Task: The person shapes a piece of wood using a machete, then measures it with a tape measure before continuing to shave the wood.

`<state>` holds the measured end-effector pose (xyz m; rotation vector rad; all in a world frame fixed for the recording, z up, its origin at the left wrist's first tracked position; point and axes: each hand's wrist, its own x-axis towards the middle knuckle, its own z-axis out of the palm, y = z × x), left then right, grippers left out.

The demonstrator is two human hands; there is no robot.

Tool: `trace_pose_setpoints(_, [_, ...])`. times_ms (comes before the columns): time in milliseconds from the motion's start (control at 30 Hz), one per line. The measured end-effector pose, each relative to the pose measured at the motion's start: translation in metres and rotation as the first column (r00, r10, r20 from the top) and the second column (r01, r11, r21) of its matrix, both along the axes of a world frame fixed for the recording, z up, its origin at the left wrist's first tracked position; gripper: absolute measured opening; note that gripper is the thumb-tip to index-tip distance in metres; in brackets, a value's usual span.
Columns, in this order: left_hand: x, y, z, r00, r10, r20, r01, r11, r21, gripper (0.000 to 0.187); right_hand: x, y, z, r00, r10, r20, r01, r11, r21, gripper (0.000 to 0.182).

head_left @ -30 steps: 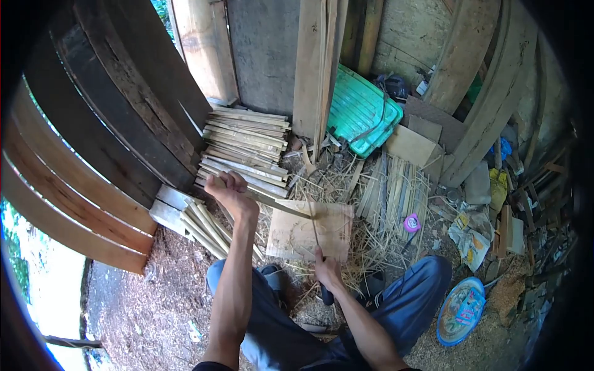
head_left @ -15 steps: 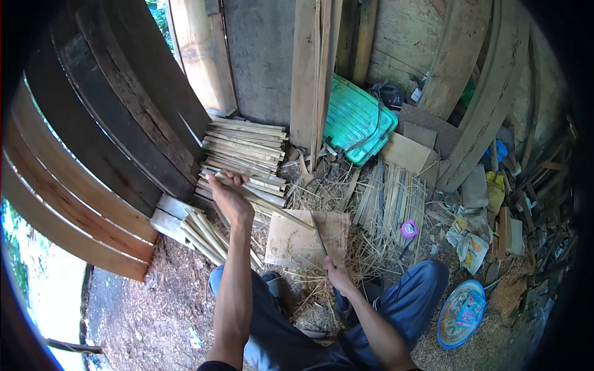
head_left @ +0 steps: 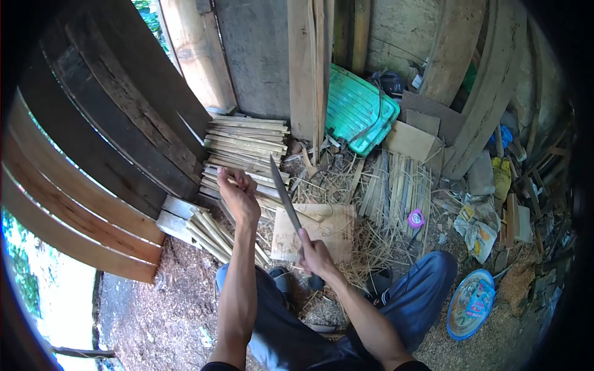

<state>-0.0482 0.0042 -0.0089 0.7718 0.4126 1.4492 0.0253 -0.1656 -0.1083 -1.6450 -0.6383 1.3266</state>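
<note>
Over the near edge of the wooden board (head_left: 328,238), the right hand (head_left: 317,255) has its fingers clenched around the handle of a knife (head_left: 284,191). The blade slants up past the board's far-left corner, its tip pointing toward the stacked sticks (head_left: 246,141). Beyond the board's left edge, the left hand (head_left: 237,195) has its fingers curled around one end of a wooden strip (head_left: 308,213). The strip's other end lies over the board's far edge; whether they touch, I cannot tell. The board is on the floor (head_left: 179,309), with loose shavings (head_left: 366,247) along its right edge. Well to the right of the board's far-right corner is a pink tape measure (head_left: 416,218), beside more sticks (head_left: 401,188).
</note>
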Motion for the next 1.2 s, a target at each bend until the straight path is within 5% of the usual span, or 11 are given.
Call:
trace_pose_setpoints(67, [-0.012, 0.007, -0.006, 0.998, 0.062, -0.010, -0.063, 0.988, -0.139, 0.041, 0.006, 0.000, -0.003, 0.997, 0.032, 0.066, -0.028, 0.997, -0.074, 0.069])
trace_pose_setpoints(200, [-0.015, 0.002, -0.009, 0.999, 0.032, -0.034, -0.034, 0.998, -0.057, 0.039, 0.004, -0.002, 0.035, 0.924, 0.141, 0.354, -0.099, 0.986, -0.134, 0.070])
trace_pose_setpoints(333, [-0.013, -0.005, -0.007, 0.993, 0.107, -0.056, -0.111, 0.991, -0.072, 0.040, -0.008, -0.015, -0.010, 0.887, -0.019, 0.461, -0.021, 0.997, 0.081, 0.066])
trace_pose_setpoints(400, [-0.021, 0.001, -0.010, 0.991, 0.124, -0.042, -0.127, 0.988, -0.092, 0.040, 0.009, -0.020, -0.024, 0.984, -0.136, -0.115, 0.105, 0.965, -0.241, 0.064])
trace_pose_setpoints(600, [-0.012, -0.001, -0.011, 0.998, 0.052, -0.032, -0.054, 0.995, -0.089, 0.040, 0.014, -0.036, -0.027, 0.979, 0.051, 0.197, -0.016, 0.984, -0.175, 0.063])
trace_pose_setpoints(667, [-0.016, 0.001, -0.013, 0.997, 0.064, -0.042, -0.068, 0.993, -0.094, 0.039, 0.006, -0.042, -0.053, 0.804, -0.028, 0.594, -0.043, 0.994, 0.104, 0.061])
trace_pose_setpoints(733, [-0.019, 0.005, -0.011, 0.995, 0.095, -0.037, -0.098, 0.990, -0.103, 0.038, 0.018, -0.048, -0.063, 0.915, 0.102, 0.391, -0.055, 0.990, -0.128, 0.059])
trace_pose_setpoints(800, [-0.019, 0.004, -0.010, 0.996, 0.081, -0.034, -0.084, 0.993, -0.078, 0.040, 0.038, -0.054, -0.081, 0.991, -0.122, 0.048, 0.131, 0.919, -0.372, 0.068])
trace_pose_setpoints(867, [-0.016, 0.004, -0.018, 0.995, -0.099, -0.014, 0.099, 0.995, -0.002, 0.039, 0.048, -0.062, -0.082, 0.970, 0.047, 0.238, 0.048, 0.925, -0.377, 0.063])
trace_pose_setpoints(967, [-0.008, 0.006, -0.014, 1.000, -0.018, 0.002, 0.018, 0.999, -0.044, 0.037, 0.032, -0.061, -0.050, 0.985, -0.156, -0.080, 0.127, 0.950, -0.286, 0.057])
trace_pose_setpoints(1200, [0.005, 0.005, -0.004, 0.999, 0.017, -0.036, -0.018, 0.999, -0.042, 0.040, -0.008, -0.028, 0.019, 0.992, 0.032, 0.122, -0.041, 0.996, 0.077, 0.058])
